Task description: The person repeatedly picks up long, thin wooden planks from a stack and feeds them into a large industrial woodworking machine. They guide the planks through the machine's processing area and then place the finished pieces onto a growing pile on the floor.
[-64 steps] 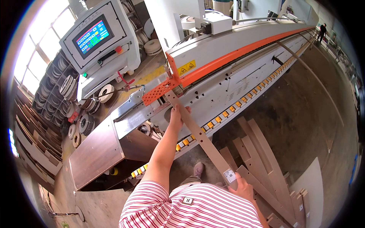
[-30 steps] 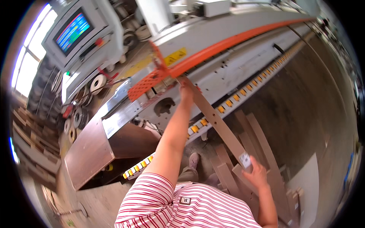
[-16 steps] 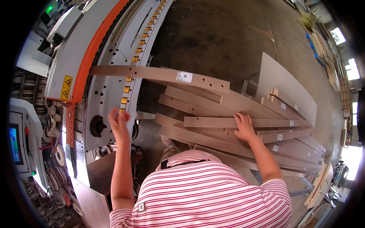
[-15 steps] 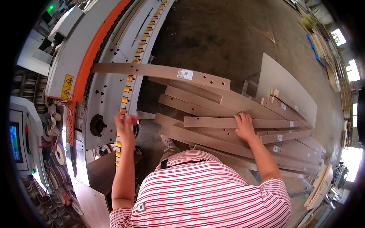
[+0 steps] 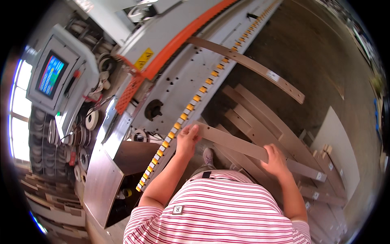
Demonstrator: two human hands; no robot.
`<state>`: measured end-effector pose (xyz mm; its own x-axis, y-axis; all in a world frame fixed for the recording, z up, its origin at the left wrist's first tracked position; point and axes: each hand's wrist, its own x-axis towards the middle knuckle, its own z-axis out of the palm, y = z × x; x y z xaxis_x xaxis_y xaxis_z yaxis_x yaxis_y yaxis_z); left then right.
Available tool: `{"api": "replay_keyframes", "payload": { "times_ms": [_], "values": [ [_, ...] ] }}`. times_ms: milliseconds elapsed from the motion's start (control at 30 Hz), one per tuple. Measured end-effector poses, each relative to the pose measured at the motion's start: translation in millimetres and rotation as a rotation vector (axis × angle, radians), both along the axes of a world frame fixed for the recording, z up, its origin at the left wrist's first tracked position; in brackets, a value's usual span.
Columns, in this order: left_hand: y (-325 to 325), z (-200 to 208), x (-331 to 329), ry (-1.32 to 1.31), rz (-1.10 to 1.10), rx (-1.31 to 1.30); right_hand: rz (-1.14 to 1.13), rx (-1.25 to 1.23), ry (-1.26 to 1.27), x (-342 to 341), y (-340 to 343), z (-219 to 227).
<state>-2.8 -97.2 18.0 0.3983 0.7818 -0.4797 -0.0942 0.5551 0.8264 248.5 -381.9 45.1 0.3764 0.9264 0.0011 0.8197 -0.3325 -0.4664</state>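
A long, narrow brown board with a small hole near its left end and a white label at its right end is held in front of my body. My left hand grips its left end, close to the row of yellow rollers. Farther right, my right hand is closed around the board's edge. Beneath it lies a stack of similar brown boards. Another brown board with holes and a label sits in the machine, its right end sticking out past the rollers.
The long grey machine with an orange strip runs along the left. A control screen stands at far left, beside rolls of edging tape. A pale panel leans at the right, beyond the stack.
My left hand has come to the board's left end and gripped it. Both hands now hold the board, lifted from the stack. My view has turned left; the board in the machine lies farther away.
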Motion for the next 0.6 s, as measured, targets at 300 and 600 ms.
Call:
{"api": "replay_keyframes", "payload": {
  "times_ms": [300, 600],
  "values": [
    [109, 28, -60, -0.486, 0.329, -0.115, 0.046, -0.252, 0.153, 21, -44, 17],
    [170, -32, -54, -0.218, 0.326, 0.251, 0.106, -0.197, 0.481, -34, 40, -4]
  ]
}}
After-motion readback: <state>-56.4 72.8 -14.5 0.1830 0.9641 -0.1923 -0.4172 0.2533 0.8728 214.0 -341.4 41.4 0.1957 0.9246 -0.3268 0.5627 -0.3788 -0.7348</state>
